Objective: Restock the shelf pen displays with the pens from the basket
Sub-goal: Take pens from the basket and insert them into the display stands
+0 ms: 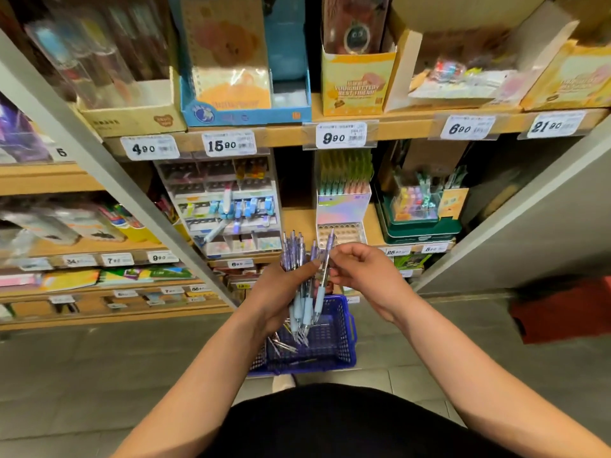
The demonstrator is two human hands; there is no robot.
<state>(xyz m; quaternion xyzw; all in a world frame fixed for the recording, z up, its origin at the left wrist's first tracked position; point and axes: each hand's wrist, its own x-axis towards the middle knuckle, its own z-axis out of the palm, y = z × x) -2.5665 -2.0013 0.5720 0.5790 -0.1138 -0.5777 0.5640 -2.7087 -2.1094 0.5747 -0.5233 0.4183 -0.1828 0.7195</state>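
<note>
Pens (305, 304) in left hand (281, 292), right hand (367, 276) pinching one, above basket (330, 366).

Seemingly lilac pens (307, 302); blue mesh basket (334, 325)

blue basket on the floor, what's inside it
In the blue basket a few loose pens lie on the bottom. The left hand and its bundle of pens cover the left part, so that is unseen.

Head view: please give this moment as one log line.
left hand grips pen bundle | right hand pinches single pen | blue basket on floor below
</note>
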